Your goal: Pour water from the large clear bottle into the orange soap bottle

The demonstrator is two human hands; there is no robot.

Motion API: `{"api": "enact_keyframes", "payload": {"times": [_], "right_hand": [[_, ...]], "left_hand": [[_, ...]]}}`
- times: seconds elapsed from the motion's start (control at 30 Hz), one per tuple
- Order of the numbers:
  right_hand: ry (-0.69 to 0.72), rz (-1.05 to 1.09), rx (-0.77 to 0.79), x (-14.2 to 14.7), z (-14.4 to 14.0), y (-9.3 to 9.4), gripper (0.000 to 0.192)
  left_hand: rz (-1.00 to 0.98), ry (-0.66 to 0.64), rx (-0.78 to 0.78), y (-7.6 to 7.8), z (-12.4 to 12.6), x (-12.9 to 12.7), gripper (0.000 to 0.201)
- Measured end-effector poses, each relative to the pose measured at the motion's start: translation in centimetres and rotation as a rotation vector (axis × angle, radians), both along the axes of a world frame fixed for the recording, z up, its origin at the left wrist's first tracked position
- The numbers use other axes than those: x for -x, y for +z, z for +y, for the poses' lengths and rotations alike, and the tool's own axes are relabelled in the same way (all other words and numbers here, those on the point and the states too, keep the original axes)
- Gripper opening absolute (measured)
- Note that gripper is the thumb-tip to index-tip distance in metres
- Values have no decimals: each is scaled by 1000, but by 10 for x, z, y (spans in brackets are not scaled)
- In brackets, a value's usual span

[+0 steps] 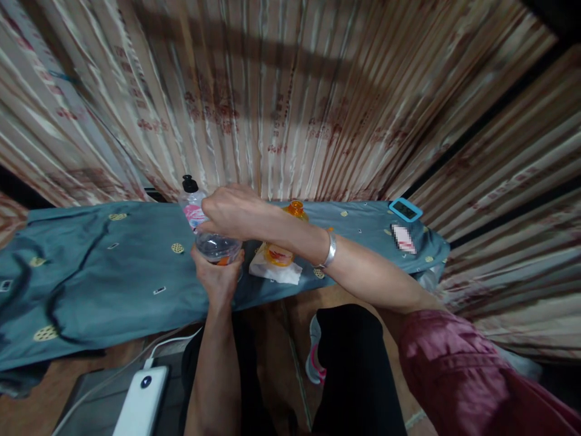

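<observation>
1. Clear bottle: between 8 and 9 o'clock from centre of view, over the green patterned cloth. Base hidden by the hand, so can't tell if it's resting or lifted. Fill level unclear.
2. Left hand: wrapped round the lower part of the clear bottle, gripping it from the 6 o'clock side.
3. Right hand: fingers curled over the bottle's top end. Can't tell whether they grip a cap or the neck; the back of the hand blocks it.
4. From the clear bottle: pump bottle at 11, just beside the right hand. Orange bottle at 2 to 3, white tissue at its base. Blue-framed device between 2 and 3, well apart. Power bank with cable at 7, lower down.
5. Risk A, slip: thin-looking plastic. Squeeze too hard with the left and it could buckle; if it's open and full, liquid comes out the top.
6. Risk B, knock: right forearm crosses over the orange bottle. A dropped wrist or swung elbow could tip it.
7. Risk C, pump bottle: little clearance at 11; a jerk of the right hand that way could topple it.
8. Risk D, spill: anything running off the 6 to 7 o'clock edge could reach the power bank.
</observation>
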State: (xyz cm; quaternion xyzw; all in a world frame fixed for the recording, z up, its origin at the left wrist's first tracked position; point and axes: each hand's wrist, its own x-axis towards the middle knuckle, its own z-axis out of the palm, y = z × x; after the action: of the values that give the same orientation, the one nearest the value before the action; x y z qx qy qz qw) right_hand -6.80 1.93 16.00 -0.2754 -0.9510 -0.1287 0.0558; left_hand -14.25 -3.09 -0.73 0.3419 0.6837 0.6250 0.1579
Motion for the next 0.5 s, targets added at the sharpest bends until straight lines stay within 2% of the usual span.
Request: {"api": "enact_keyframes", "payload": {"times": [0.07, 0.2, 0.33, 0.4, 0.5], "right_hand": [[-3, -64, 35, 0, 0, 7, 39], [51, -85, 116, -5, 0, 14, 25], [66, -32, 189, -6, -1, 9, 44], [12, -13, 123, -3, -2, 5, 50], [-25, -29, 28, 2, -3, 2, 42]], "left_hand": [[-4, 4, 0, 1, 0, -1, 84], [-18, 16, -43, 0, 1, -2, 87], [-6, 16, -19, 1, 1, -1, 88], [-10, 7, -3, 2, 0, 0, 89], [-17, -8, 3, 1, 0, 0, 89]]}}
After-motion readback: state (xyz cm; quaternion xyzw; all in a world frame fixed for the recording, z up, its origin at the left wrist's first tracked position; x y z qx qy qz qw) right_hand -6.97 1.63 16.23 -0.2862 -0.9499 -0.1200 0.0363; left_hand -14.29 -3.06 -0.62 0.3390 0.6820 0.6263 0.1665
